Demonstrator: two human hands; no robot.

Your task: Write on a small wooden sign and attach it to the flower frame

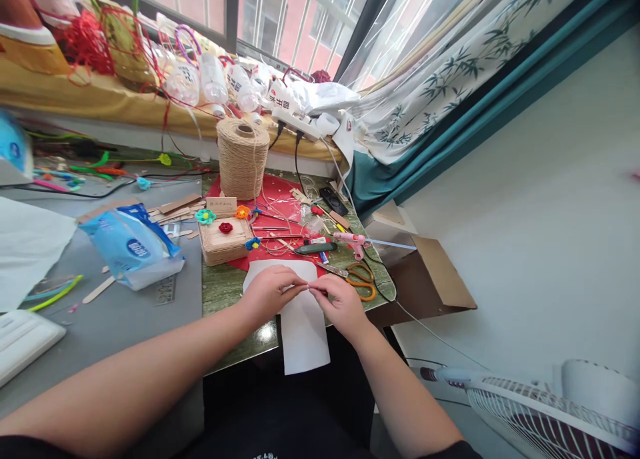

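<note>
My left hand (274, 290) and my right hand (341, 303) meet fingertip to fingertip over a white sheet of paper (304, 342). Both are closed in a pinch; whatever lies between the fingertips is too small to name. The paper hangs over the table's front edge. Just right of my right hand lie scissors (364, 287) with orange handles. Beyond the hands are a green utility knife (316, 248) and a pink glue gun (354, 242). A box (225, 244) of wooden craft sticks bears a dark red flower, with blue, teal and orange flowers around it.
A big spool of twine (243, 159) stands at the back near the windowsill. On the left are a blue tissue pack (135, 246), craft sticks and pipe cleaners. A cardboard box (440, 272) and a fan (545, 406) stand at the right. Cords cross the table's right edge.
</note>
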